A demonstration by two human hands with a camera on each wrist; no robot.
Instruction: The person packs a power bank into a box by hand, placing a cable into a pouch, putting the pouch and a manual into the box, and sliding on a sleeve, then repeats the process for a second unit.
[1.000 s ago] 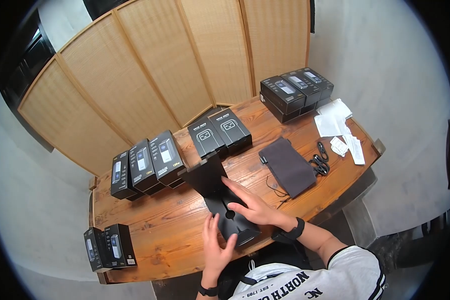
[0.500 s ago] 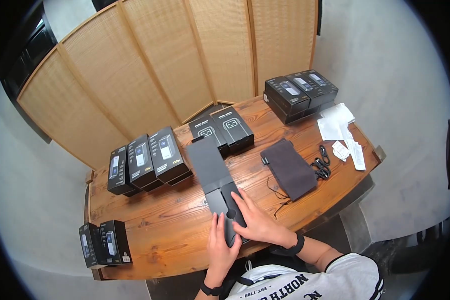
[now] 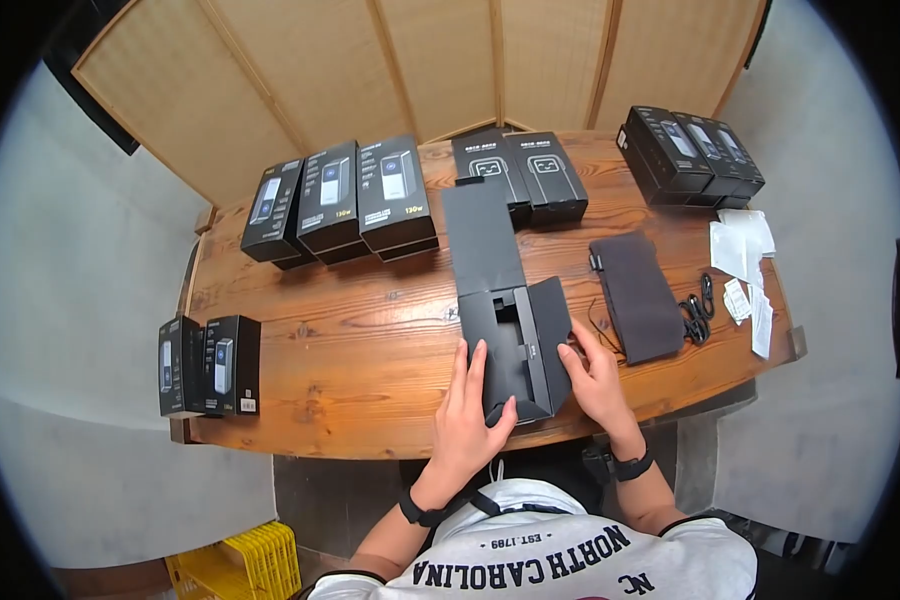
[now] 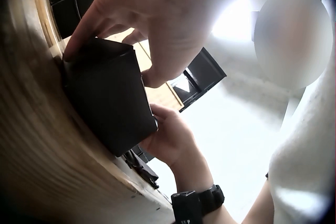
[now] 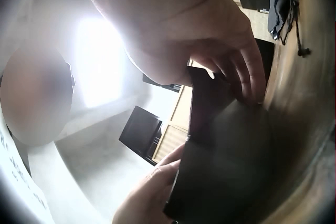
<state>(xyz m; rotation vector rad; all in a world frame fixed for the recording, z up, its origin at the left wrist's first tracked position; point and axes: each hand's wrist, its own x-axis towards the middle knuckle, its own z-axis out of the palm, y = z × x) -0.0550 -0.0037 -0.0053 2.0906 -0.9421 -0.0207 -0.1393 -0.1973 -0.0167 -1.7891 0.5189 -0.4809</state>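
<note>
A long black box (image 3: 486, 345) stands open near the table's front edge, its long lid (image 3: 482, 240) laid back away from the person. Its interior shows a hollow with a dark cutout. My left hand (image 3: 467, 425) grips the left side and near end, fingers along the wall and thumb at the near edge. On the right, my right hand (image 3: 598, 388) holds the raised side flap (image 3: 550, 325), thumb on its top and fingers at its outer side. In the left wrist view, left fingers and thumb straddle the box (image 4: 110, 98). The right wrist view shows the box (image 5: 226, 155) dimly.
Black printed boxes (image 3: 395, 195) stand at back left, with two line-drawn boxes (image 3: 548, 175) beside them. More boxes sit at far left (image 3: 232, 365) and back right (image 3: 670, 150). A dark pouch (image 3: 638, 295), coiled cables (image 3: 697, 320) and white papers (image 3: 738, 245) lie right.
The right hand has moved outward to the right, and the box's inner cover now stands swung open, showing the hollow. The lid has gone from raised to laid back. The head view has shifted.
</note>
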